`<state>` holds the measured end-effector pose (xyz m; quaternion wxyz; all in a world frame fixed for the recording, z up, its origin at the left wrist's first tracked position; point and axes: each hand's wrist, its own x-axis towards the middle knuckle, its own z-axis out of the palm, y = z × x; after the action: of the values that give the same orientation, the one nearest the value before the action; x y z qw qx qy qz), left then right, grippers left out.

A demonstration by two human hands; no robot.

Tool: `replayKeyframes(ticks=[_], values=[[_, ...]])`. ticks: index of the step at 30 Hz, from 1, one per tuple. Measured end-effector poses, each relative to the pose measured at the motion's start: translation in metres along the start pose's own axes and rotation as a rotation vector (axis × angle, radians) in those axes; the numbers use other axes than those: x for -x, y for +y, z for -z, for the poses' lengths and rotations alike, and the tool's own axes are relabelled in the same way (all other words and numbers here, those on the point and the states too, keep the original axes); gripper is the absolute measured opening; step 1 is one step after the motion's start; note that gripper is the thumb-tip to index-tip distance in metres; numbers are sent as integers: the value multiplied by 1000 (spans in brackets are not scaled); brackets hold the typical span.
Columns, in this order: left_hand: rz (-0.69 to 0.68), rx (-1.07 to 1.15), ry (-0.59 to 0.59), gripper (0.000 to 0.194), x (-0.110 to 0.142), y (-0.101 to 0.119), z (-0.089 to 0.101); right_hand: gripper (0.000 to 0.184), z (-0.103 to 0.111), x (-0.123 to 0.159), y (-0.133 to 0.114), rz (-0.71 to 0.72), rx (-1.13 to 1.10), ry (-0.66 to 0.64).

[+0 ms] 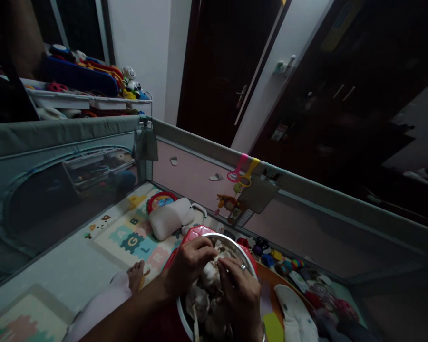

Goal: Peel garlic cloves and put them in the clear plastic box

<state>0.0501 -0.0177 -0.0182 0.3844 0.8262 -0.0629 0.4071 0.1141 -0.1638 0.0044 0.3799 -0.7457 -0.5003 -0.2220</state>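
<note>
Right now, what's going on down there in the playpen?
Someone's left hand and right hand pinch together at the top of a garlic bulb, over a metal bowl. More garlic lies in the bowl. A bare foot shows on the padded mat, and toys lie along the far side.

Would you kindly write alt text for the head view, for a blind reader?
A person's left hand and right hand hold a garlic bulb over a metal bowl of more garlic, inside a mesh-sided playpen. Around them are a letter mat, a white cushion and scattered toys; a dark door stands beyond the rail.
</note>
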Motion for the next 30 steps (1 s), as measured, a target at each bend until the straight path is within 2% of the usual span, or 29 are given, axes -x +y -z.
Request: replayKeyframes(ticks=[7,14,19,25,30], values=[[-13,-87,22,24,0,11,1,20,4,-3,-3,-48,-11,-4],[-131,-145,100,24,6,9,-4,23,6,-8,-4,-43,-40,-34],[-135,-142,94,23,6,14,-3,25,2,-6,-2,-63,-23,-35],[-124,-108,133,23,1,22,2,19,2,-2,2,-193,-59,-29],[-112,-57,121,23,1,19,6,18,5,0,6,-236,-214,-103]])
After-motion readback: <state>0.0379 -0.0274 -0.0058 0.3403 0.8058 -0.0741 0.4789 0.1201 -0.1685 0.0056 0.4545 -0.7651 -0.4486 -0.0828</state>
